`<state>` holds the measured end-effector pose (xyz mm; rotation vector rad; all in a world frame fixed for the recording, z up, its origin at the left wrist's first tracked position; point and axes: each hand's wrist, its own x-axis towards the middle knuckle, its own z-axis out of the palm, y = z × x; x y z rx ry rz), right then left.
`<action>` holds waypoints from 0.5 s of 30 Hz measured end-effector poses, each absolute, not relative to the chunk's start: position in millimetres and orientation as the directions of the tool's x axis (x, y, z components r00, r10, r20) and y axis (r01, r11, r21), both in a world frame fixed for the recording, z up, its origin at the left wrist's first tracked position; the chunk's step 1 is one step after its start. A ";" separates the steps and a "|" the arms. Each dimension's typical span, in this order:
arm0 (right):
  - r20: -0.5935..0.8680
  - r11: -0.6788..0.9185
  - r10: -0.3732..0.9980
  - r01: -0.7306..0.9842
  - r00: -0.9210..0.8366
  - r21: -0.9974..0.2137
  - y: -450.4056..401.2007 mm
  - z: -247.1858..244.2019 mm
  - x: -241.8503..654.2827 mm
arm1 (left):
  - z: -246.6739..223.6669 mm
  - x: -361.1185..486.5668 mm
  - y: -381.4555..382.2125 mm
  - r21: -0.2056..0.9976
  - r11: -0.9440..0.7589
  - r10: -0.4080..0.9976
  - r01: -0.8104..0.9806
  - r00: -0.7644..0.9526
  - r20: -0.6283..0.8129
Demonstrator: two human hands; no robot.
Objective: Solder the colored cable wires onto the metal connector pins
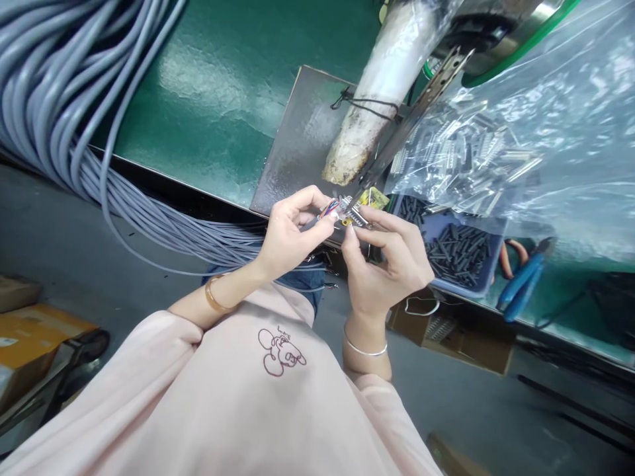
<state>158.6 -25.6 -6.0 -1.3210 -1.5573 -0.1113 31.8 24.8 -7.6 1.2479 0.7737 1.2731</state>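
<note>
My left hand [297, 228] pinches the stripped end of a cable, where thin coloured wires [328, 208] in red, blue and white fan out. Close beside it, my right hand [384, 254] has thumb and fingers closed on a small metal connector [354, 215] with a row of pins. The wire ends meet the connector between both hands. Right above them is the tip of a soldering iron [370, 175], mounted on a long metal bar. A small yellow piece [373, 198] lies just behind the connector. Fingers partly hide the exact contact of wires and pins.
A thick bundle of grey cables [64, 92] covers the left bench edge. A white wrapped tube [381, 79] slants over a dark plate [297, 132]. At right are a blue bin [489, 264] of black sleeves, a plastic bag of metal connectors [461, 152] and blue-handled cutters [523, 281].
</note>
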 end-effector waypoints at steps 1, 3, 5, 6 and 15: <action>0.732 0.389 0.666 0.770 0.144 -0.506 -25.9 -6.1 158.4 | -7.0 31.2 24.9 0.956 -0.142 0.960 -0.255 0.201 0.196; 0.740 0.398 0.663 0.782 0.116 -0.479 -27.0 -6.9 158.3 | -5.9 29.5 24.8 0.965 -0.102 0.963 -0.242 0.220 0.157; 0.748 0.405 0.659 0.799 0.081 -0.444 -28.5 -8.0 158.3 | -5.0 27.7 24.3 0.970 -0.042 0.963 -0.239 0.250 0.103; 0.751 0.408 0.657 0.806 0.067 -0.429 -29.1 -8.6 158.4 | -4.7 27.0 24.1 0.970 -0.015 0.960 -0.244 0.266 0.082; 0.755 0.405 0.652 0.807 0.074 -0.429 -31.8 -10.0 157.6 | -3.8 27.2 22.1 0.960 0.068 0.954 -0.271 0.299 0.017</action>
